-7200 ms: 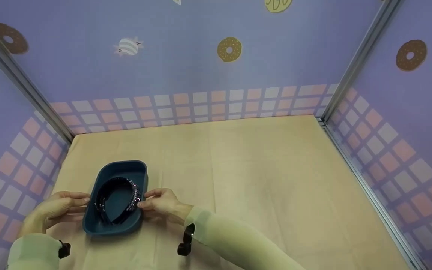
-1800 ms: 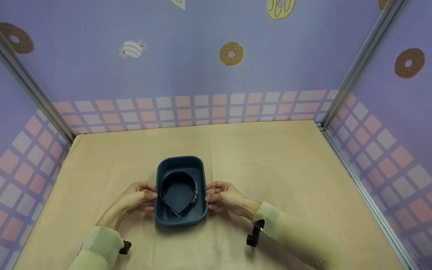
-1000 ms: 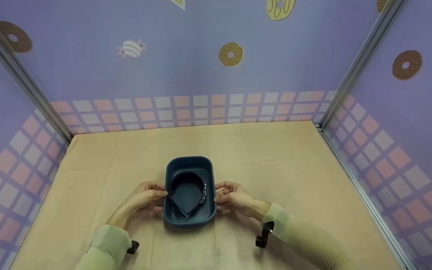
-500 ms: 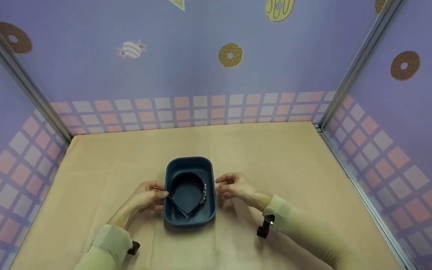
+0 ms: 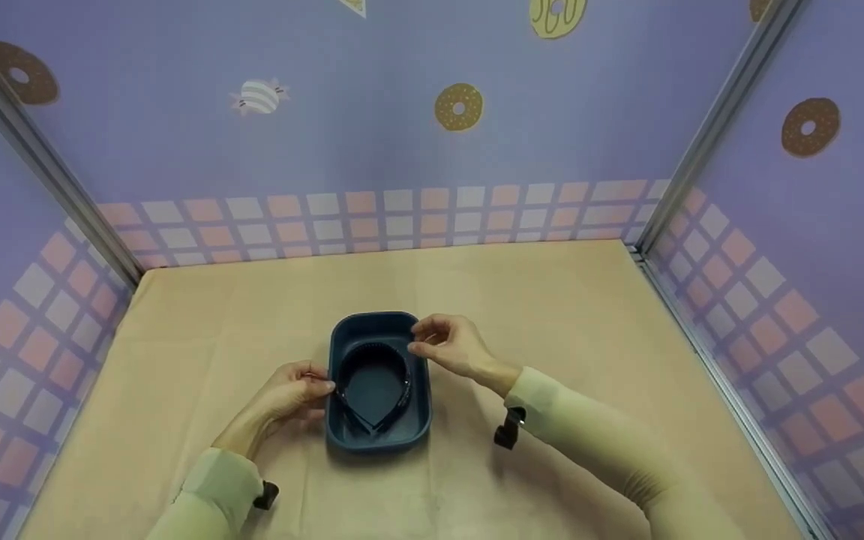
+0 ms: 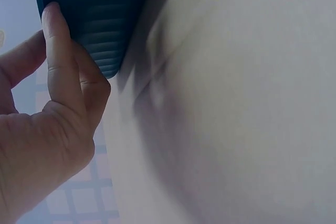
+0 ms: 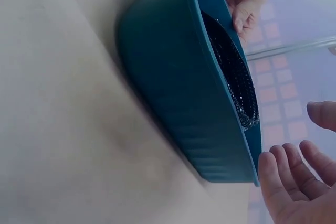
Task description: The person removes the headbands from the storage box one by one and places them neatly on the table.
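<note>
A dark blue plastic bin [image 5: 379,442] with rounded corners sits on the cloth-covered table. Inside it lies a black headband [image 5: 372,424], its two ends meeting toward the person; sparkling beads on the band show in the right wrist view. My left hand [image 5: 293,390] holds the bin's left side, with the thumb [image 6: 54,22] at the rim and the other fingers against the outer wall. My right hand [image 5: 456,346] hovers over the bin's far right rim, beside the headband. Its thumb and fingers are spread apart, with nothing between them.
A cream cloth [image 5: 552,330] covers the table. Purple walls with checkered borders [image 5: 432,217] stand behind and at both sides, joined by metal corner posts [image 5: 717,127]. Black wrist straps [image 5: 507,431] hang at both sleeves.
Both hands moved the bin from the left to the table's middle. The right hand then let go of the right wall and rose toward the far rim; the left hand stayed.
</note>
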`<action>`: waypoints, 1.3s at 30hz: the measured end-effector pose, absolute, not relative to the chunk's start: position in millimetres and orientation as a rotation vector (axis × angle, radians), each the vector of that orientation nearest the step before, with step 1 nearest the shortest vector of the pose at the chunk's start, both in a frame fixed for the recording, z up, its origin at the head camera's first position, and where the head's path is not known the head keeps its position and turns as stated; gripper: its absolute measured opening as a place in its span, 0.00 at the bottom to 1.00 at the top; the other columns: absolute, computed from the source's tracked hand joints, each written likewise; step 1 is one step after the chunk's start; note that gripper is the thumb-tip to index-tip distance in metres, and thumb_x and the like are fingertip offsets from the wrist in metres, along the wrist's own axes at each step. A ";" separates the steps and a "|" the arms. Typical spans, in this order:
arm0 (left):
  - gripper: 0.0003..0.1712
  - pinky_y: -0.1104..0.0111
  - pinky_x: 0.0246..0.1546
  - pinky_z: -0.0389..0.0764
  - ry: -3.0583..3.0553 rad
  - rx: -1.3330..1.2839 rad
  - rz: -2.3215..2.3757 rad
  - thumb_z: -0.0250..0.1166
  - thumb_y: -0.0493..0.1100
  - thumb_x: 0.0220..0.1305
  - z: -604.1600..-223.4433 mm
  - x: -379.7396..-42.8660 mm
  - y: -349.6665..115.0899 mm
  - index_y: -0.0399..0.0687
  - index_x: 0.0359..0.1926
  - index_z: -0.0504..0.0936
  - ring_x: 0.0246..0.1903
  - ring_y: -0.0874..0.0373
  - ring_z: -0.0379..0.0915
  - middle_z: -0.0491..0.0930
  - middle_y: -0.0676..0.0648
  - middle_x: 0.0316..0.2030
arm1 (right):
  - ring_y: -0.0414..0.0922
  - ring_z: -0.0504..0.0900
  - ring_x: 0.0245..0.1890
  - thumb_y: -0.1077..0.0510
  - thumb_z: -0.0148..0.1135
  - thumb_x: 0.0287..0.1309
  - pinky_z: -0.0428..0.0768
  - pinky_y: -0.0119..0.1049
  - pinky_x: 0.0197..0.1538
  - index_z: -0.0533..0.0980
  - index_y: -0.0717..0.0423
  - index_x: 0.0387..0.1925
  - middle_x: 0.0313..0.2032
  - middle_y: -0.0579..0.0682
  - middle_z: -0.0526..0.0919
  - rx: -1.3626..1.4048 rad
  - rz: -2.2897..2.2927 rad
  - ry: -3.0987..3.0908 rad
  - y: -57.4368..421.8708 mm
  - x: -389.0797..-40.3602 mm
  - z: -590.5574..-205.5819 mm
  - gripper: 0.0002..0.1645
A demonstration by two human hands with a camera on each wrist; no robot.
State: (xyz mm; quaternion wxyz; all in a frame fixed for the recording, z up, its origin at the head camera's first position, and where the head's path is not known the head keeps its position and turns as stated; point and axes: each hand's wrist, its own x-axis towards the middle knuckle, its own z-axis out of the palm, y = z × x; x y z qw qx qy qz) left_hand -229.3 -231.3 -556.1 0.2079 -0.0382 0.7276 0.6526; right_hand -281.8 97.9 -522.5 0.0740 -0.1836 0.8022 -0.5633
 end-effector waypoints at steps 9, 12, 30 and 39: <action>0.12 0.67 0.36 0.93 2.028 -0.105 1.808 0.71 0.36 0.75 -554.8 -229.1 -231.1 0.36 0.54 0.80 0.38 0.62 0.88 0.87 0.54 0.38 | 0.54 0.93 0.50 0.59 0.78 0.68 0.91 0.37 0.54 0.87 0.64 0.55 0.49 0.60 0.94 -0.754 -1.590 2.555 67.8 -292.5 -528.2 0.18; 0.12 0.68 0.35 0.93 2.029 -0.107 1.804 0.71 0.36 0.75 -555.2 -228.6 -231.1 0.37 0.54 0.80 0.37 0.62 0.87 0.87 0.54 0.37 | 0.58 0.94 0.52 0.59 0.78 0.69 0.93 0.47 0.58 0.86 0.67 0.57 0.51 0.64 0.93 -0.778 -1.572 2.563 61.3 -294.5 -532.2 0.21; 0.08 0.68 0.38 0.93 2.002 -0.100 1.836 0.71 0.35 0.75 -559.0 -230.9 -235.8 0.40 0.50 0.81 0.39 0.65 0.84 0.86 0.57 0.37 | 0.59 0.92 0.58 0.57 0.78 0.71 0.91 0.54 0.64 0.86 0.66 0.61 0.56 0.63 0.92 -0.853 -1.414 2.657 41.6 -302.0 -544.4 0.24; 0.08 0.68 0.38 0.94 2.022 -0.128 1.843 0.73 0.35 0.74 -559.1 -230.3 -236.1 0.41 0.48 0.82 0.39 0.65 0.83 0.85 0.56 0.36 | 0.55 0.93 0.55 0.57 0.78 0.71 0.92 0.47 0.61 0.88 0.63 0.59 0.54 0.60 0.93 -0.876 -1.317 2.710 36.2 -303.1 -547.7 0.21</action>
